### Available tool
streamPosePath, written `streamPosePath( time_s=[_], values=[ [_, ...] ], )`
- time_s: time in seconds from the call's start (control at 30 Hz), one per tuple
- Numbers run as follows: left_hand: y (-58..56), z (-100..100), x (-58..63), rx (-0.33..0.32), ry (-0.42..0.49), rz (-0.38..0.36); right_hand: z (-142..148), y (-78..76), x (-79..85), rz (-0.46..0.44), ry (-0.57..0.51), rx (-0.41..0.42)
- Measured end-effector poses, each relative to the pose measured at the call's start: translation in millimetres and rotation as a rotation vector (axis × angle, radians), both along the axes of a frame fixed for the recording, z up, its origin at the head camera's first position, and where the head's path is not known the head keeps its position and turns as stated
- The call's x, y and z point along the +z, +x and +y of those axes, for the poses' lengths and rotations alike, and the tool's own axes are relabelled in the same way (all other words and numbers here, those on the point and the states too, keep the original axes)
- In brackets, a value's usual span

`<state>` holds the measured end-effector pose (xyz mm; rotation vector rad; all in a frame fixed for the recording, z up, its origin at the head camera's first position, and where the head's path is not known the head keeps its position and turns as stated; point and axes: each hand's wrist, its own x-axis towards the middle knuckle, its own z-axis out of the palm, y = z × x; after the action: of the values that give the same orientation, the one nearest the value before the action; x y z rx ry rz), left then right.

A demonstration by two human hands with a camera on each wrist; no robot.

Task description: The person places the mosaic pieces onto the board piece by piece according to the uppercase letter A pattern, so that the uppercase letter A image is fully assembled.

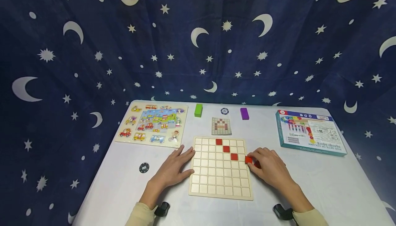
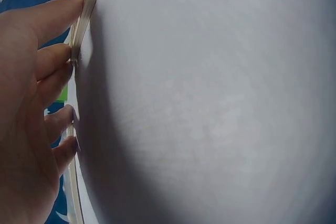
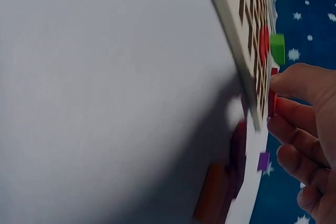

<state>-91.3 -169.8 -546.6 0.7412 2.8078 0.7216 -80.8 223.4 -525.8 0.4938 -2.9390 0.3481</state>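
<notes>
Near a “100” chip (image 1: 144, 168), spread-fingered left hand (image 1: 172, 167) touches left edge of board (image 1: 211, 179); right hand (image 1: 271, 168) pinches red tile (image 1: 248, 159) at right edge.

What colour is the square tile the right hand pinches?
The square tile is red, clearest in the head view.

Red tile (image 1: 248, 159), pinched, at right edge of gridded board (image 1: 220, 171).

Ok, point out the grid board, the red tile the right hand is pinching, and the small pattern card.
Grid board (image 1: 219, 172): head view, a bare square near its middle.
Red tile (image 1: 248, 159): head view, its uncovered face.
Pattern card (image 1: 221, 126): head view, the middle of its printed face.
</notes>
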Motion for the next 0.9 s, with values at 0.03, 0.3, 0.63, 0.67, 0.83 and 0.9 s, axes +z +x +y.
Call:
streamPosePath(
  time_s=[0.03,0.3,0.63,0.67,0.83,0.9],
  values=[
    [0.0,0,0.4,-0.001,0.000,0.003,-4,-0.1,0.8,-0.003,0.002,0.006],
    [-0.5,-1,-1.0,-0.006,0.008,0.019,-34,-1.3,1.4,-0.026,0.009,0.046],
    [-1.2,0,-0.8,0.002,0.011,0.007,-44,-1.1,0.6,-0.032,0.006,0.060],
    [-1.0,0,-0.4,0.002,0.011,0.005,-45,-1.0,0.3,-0.028,0.008,0.064],
    [-0.2,1,0.1,0.004,0.009,0.003,-44,0.0,-3.0,0.006,0.014,0.088],
    [0.1,1,0.2,0.006,0.008,0.004,-44,0.2,-4.1,0.014,0.016,0.089]
  ],
)
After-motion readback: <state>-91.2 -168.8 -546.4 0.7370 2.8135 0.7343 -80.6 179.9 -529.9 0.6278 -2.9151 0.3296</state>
